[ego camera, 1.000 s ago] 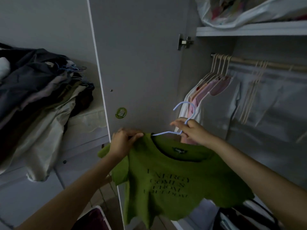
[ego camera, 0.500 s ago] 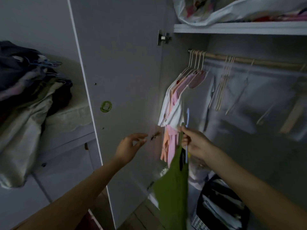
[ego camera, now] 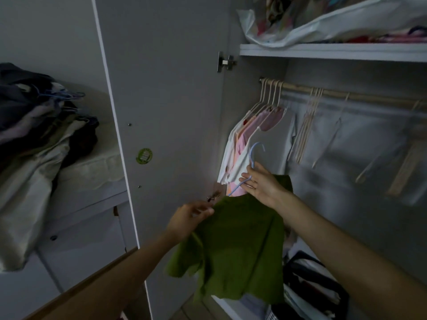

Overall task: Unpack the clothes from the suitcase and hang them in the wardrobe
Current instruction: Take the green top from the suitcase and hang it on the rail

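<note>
A green t-shirt [ego camera: 240,245] hangs on a light blue hanger [ego camera: 253,155], held in front of the open wardrobe. My right hand [ego camera: 263,185] holds the hanger at its neck, hook pointing up. My left hand [ego camera: 189,218] pinches the shirt's left shoulder. Above runs the wooden rail [ego camera: 346,94]. Several pink and white garments [ego camera: 251,137] hang at the rail's left end, just behind the hanger.
The open wardrobe door [ego camera: 166,112] stands to the left of my hands. Empty hangers [ego camera: 308,125] dangle along the rail. A pile of clothes [ego camera: 34,139] lies on a surface at left. A bag [ego camera: 323,21] sits on the top shelf [ego camera: 332,51]. Bags [ego camera: 312,287] fill the wardrobe floor.
The shirt has turned from edge-on to facing me and risen a little. My left hand, free half a second ago, has taken hold of the shirt's shoulder.
</note>
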